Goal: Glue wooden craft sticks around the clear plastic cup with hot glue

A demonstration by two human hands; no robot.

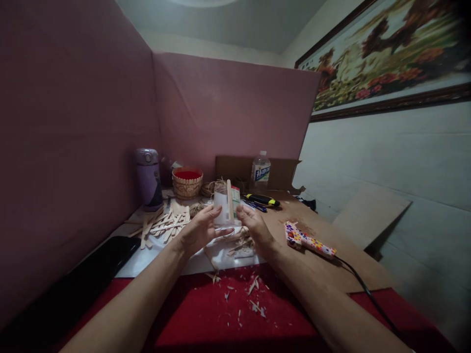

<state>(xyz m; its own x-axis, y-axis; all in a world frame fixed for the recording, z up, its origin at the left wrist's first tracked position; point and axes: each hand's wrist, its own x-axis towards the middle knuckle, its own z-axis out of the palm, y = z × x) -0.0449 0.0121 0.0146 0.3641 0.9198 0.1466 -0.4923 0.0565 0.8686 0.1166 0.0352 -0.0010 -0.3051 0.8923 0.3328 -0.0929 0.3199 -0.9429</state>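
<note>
Between my two hands is a clear plastic container [221, 203] with a red and green label on its right side. A flat wooden craft stick [230, 201] stands upright against its front. My left hand [200, 229] grips the container's left side, thumb in front and fingers beneath. From the right, my right hand [256, 228] closes on the other side with its thumb near the label. Behind the container lie bundles of twine [208, 191], partly hidden. A pile of loose craft sticks [167, 223] lies to the left of my left hand.
At the back stand a purple flask [148, 179], a stick-covered basket with a red inside [187, 184] and a plastic bottle [261, 171]. A yellow-black utility knife [263, 199] and a flowered glue gun [307, 240] with a cord lie right. Wood shavings [255, 306] litter the red cloth.
</note>
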